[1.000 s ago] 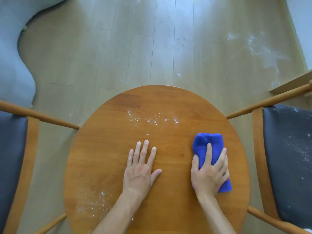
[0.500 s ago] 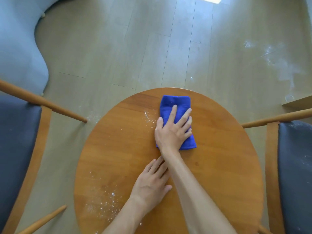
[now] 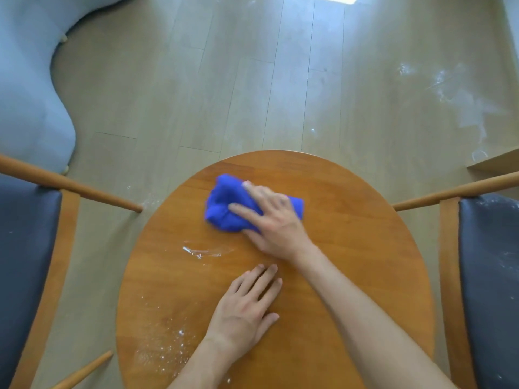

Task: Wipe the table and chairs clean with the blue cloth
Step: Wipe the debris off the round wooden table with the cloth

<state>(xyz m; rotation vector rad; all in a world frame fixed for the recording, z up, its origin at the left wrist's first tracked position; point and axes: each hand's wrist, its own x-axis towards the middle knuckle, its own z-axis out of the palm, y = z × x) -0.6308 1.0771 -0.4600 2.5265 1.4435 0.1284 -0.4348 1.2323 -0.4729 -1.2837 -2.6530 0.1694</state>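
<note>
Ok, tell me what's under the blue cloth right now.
The blue cloth lies bunched on the round wooden table, pressed down by the right hand. Whether white powder remains beneath it cannot be seen, as cloth and hand cover that spot.

Blue cloth (image 3: 224, 209): bunched, on far part of round wooden desk (image 3: 351, 248). Dark-seated wooden chairs: left (image 3: 25, 248), right (image 3: 488, 276), white-speckled.

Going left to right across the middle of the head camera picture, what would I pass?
Left chair's dark seat → its wooden armrest → blue cloth → right hand pressing it → right chair's armrest → its powder-dusted seat.
</note>
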